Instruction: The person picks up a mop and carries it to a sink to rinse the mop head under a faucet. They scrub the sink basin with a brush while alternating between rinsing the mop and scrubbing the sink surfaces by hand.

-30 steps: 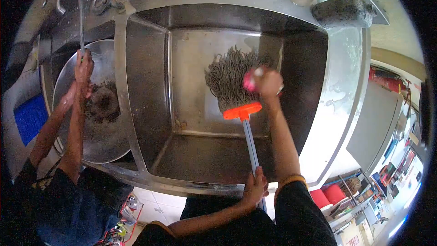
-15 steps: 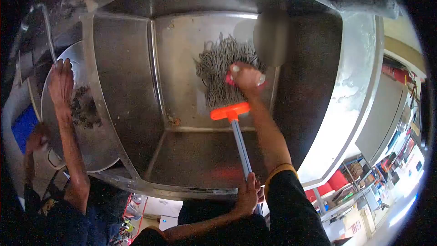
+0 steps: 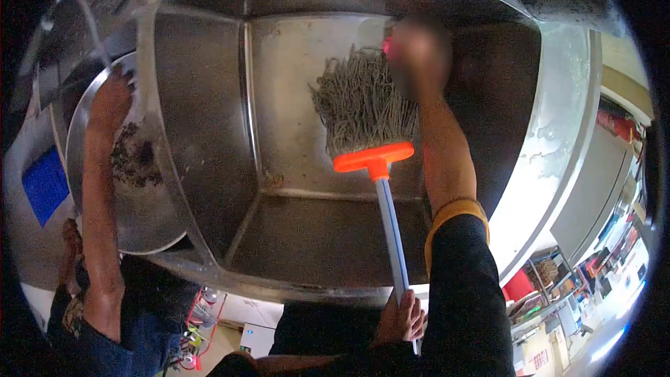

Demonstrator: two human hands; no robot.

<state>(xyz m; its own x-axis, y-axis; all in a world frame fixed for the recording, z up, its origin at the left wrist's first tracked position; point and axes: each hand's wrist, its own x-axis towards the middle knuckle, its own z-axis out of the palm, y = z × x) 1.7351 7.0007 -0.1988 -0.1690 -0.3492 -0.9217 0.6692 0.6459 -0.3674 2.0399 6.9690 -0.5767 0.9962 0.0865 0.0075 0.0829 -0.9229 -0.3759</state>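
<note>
head view: string mop (image 3: 366, 101) lies inside the deep metal sink (image 3: 289, 70), its grey strings fanned over the floor of the basin and pointing toward the far wall. the strings run out of an orange mop clamp (image 3: 374, 158), set crosswise; from it the pale blue-grey handle (image 3: 392, 241) slants back over the sink's near rim. left hand (image 3: 400, 319): grip closed around the handle, near the person's body, fingers wrapped over it. right hand (image 3: 420, 49): raised near the far right part of the basin, just beyond the strings' right edge, arm stretched out of a dark sleeve (image 3: 466, 272) with a yellow cuff. state of the right grip cannot be told (heavy blur here); a small pink item (image 3: 388, 45) shows at its left side, shape unclear. to the left, a co-worker's hand (image 3: 112, 94) is over a wide round metal bowl (image 3: 150, 227), near the end of a thin pipe (image 3: 92, 24); dark wet-looking residue (image 3: 136, 157) sits in the bowl. a blue flat item (image 3: 45, 185) lies left of the bowl, apart from it.
</note>
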